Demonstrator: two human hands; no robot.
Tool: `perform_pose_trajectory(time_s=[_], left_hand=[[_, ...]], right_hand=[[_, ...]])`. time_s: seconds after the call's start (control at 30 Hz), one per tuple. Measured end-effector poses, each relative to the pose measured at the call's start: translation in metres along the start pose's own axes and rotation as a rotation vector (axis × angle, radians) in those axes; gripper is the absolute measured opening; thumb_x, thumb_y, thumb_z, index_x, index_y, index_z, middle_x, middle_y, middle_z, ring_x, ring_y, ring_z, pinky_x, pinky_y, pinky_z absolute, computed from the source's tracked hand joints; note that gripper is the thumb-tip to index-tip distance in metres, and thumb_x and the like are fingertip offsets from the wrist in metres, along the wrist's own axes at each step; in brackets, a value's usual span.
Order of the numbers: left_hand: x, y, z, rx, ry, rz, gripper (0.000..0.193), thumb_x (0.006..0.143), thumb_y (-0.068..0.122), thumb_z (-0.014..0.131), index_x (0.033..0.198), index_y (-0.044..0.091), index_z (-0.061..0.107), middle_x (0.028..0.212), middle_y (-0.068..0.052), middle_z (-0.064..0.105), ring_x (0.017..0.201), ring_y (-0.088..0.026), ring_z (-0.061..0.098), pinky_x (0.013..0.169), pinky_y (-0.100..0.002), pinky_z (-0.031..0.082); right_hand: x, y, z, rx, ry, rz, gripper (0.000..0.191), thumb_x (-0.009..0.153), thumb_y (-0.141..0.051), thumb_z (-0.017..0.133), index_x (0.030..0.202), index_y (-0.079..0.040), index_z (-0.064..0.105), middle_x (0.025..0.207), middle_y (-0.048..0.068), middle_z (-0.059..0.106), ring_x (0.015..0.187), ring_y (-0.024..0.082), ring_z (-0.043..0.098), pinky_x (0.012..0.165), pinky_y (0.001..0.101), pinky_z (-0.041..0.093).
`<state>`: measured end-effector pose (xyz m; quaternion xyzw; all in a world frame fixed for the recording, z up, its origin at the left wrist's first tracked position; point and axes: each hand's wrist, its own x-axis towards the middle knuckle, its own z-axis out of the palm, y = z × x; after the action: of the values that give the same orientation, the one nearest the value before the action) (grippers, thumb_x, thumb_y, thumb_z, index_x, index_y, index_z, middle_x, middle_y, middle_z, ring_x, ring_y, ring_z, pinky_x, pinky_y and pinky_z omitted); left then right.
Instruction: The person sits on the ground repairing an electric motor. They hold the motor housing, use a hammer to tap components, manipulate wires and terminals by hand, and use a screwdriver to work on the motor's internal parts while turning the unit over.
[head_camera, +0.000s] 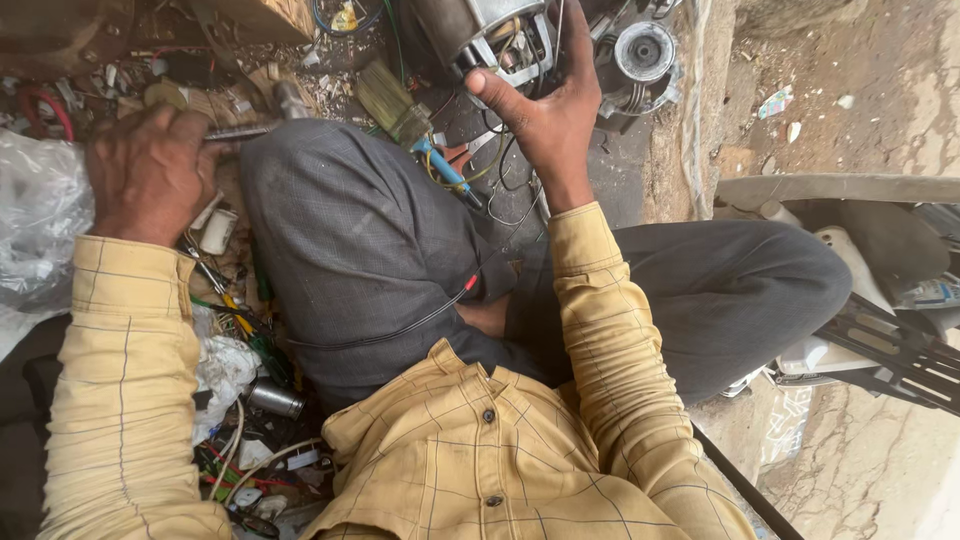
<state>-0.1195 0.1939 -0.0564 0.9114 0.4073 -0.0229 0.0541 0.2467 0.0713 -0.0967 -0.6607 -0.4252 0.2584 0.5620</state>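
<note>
Clutter covers the ground around a person who sits cross-legged in grey trousers (370, 250) and a yellow checked shirt (480, 460); the view looks straight down over the lap. The left hand (150, 170) lies at the far left, knuckles up, fingers curled shut around a thin metal tool (240, 131) whose shaft pokes out to the right, just above the left knee; what kind of tool it is cannot be told. The right hand (545, 105) reaches to the far middle, palm towards the camera, thumb spread, fingers hooked over the edge of a motor (490, 40) with bare metal casing and wiring showing; the fingertips are hidden behind it, so how firm the grip is cannot be told. A round metal part (643, 52) sits just right of the motor. A brush (392, 102) with pale bristles lies between the two hands, near the left knee; a blue-handled tool (440, 165) lies just near of it among loose wires. A black cable (400, 325) with a red end runs across the lap. At the left, beside the left sleeve, are a clear plastic bag (35, 215), a small metal cylinder (275, 398), and scraps of wire. At the right, well apart from the hands, stands a dark metal rack (890, 350) on a cracked concrete floor (860, 460).
</note>
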Motion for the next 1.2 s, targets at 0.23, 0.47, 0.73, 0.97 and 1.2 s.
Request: perform_pose_trajectory(time_s=[0.23,0.47,0.73,0.97,1.2], left_hand=[[-0.007,-0.031,-0.009,-0.205,0.097,-0.185,0.024,0.113,0.023,0.065,0.112,-0.001,0.062,0.098,-0.015,0.063,0.088,-0.030,0.063,0.085,-0.042,0.050],[-0.084,-0.018,-0.027,-0.813,0.191,-0.163,0.020,0.111,0.010,0.050,0.125,-0.003,0.056,0.107,-0.015,0.060,0.094,-0.026,0.059,0.090,-0.033,0.048],[-0.126,0.105,-0.084,-1.181,0.725,-0.246,0.025,0.112,0.017,0.049,0.135,0.006,0.051,0.090,-0.006,0.054,0.072,-0.015,0.051,0.065,-0.027,0.042],[-0.013,0.194,-0.024,-2.083,0.075,-0.784,0.039,0.105,0.027,0.047,0.144,0.020,0.047,0.074,0.002,0.049,0.052,-0.006,0.043,0.041,-0.022,0.033],[0.039,0.198,0.019,-2.683,0.219,-0.734,0.039,0.110,0.038,0.048,0.142,0.015,0.049,0.081,0.001,0.047,0.062,-0.011,0.045,0.054,-0.028,0.042]], right_hand=[[0.004,-0.005,0.000,0.013,0.017,0.040,0.089,0.079,-0.040,0.101,0.143,0.001,0.055,0.132,0.013,0.071,0.121,0.020,0.069,0.109,0.0341,0.055],[0.001,-0.001,0.003,-0.143,0.049,0.066,0.077,0.072,-0.052,0.100,0.120,-0.004,0.063,0.103,0.005,0.076,0.095,0.015,0.073,0.088,0.0313,0.062],[0.006,-0.017,0.009,-0.469,0.168,-0.233,0.078,0.076,-0.060,0.101,0.120,-0.007,0.062,0.113,0.009,0.069,0.104,0.030,0.071,0.087,0.0423,0.059],[0.021,-0.015,0.019,-0.666,0.119,-0.160,0.091,0.072,-0.070,0.094,0.125,-0.005,0.059,0.117,0.014,0.068,0.106,0.038,0.069,0.083,0.0491,0.056],[0.021,-0.005,0.020,-0.665,0.101,-0.142,0.084,0.069,-0.066,0.095,0.117,-0.006,0.061,0.110,0.012,0.071,0.099,0.036,0.072,0.082,0.0474,0.057]])
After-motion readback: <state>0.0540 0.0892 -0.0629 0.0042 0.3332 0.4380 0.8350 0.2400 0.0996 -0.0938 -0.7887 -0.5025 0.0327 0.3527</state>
